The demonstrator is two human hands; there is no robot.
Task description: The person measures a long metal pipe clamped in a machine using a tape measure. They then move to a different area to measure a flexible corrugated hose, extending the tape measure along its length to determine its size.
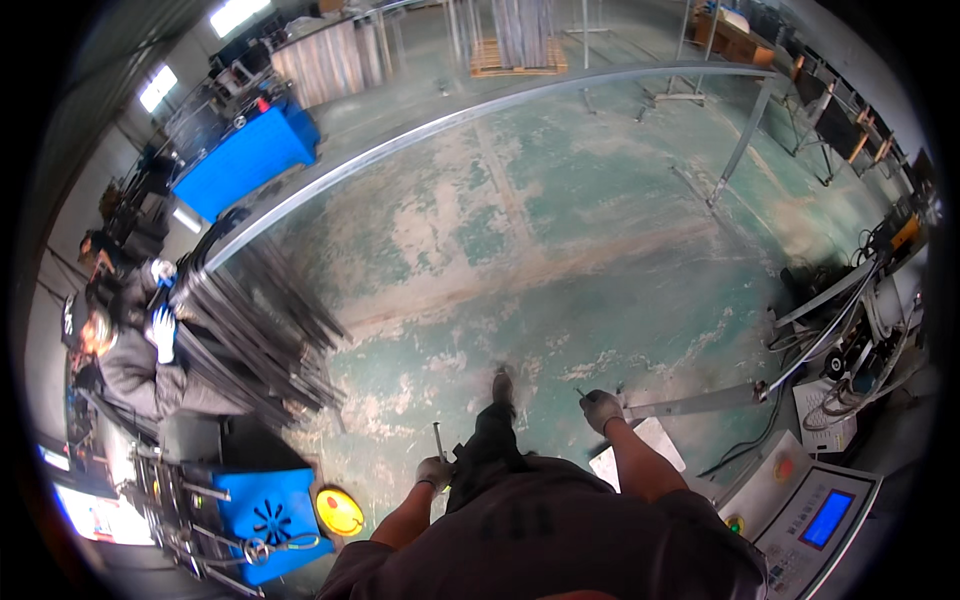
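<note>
My left hand [433, 473], in a greyish glove, is closed low beside my left hip. From its fist a thin metal rod [437, 438] stands up, its kind too small to make out. My right hand [602, 408], gloved as well, is held out to the right with its fingers closed. A small thin piece [581, 393] pokes out past those fingers, and I cannot tell what it is. Below that forearm lies a pale flat sheet [658, 447]. One of my shoes [502, 385] shows on the green floor between the hands.
A long metal rail [480, 108] arcs across ahead. At left a co-worker [140, 365] in gloves is beside stacked dark bars [255, 340]. Near left stand a blue machine [270, 515] and a yellow round seat [340, 511]. A control panel [815, 530] and cables are at right.
</note>
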